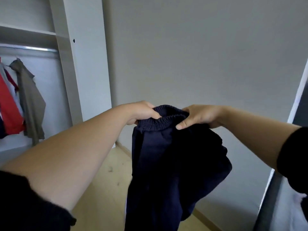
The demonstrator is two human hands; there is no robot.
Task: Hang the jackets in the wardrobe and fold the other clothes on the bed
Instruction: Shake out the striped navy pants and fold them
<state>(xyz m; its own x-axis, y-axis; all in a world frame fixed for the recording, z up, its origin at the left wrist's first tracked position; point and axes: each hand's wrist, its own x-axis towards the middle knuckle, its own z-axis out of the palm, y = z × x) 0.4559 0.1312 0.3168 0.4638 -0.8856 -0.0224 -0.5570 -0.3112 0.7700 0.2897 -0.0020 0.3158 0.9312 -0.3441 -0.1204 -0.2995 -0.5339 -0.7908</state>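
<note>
A pair of navy trousers [166, 155] is held up in the middle of the frame, clear of the wooden floor [106, 180], with the legs hanging down past the bottom edge. The elastic waistband [168, 121] is gripped at both ends. The left hand [143, 112] is curled over its left side, fingers tucked into the gathered cloth, and the right hand [198, 115] pinches its right side, thumb in front and fingers behind. Some fabric is bunched below the right hand, so the garment does not hang flat. At the upper left the open wardrobe [66, 64] is seen, where an olive jacket [30, 100] and a red garment [10, 105] hang from the rail [33, 48] — the hanging part of the task appears well advanced, though how many jackets remain cannot be told. The step in hand is judged to be the folding of the other clothes, with these trousers taken by the waist to be straightened. A pale surface with a dark frame at the lower right may be the bed [286, 214], but too little of it is shown to be sure. For the next move, the waistband would need to be drawn taut and the legs shaken out and laid one upon the other — then the trousers lowered onto the bed and folded there.
</note>
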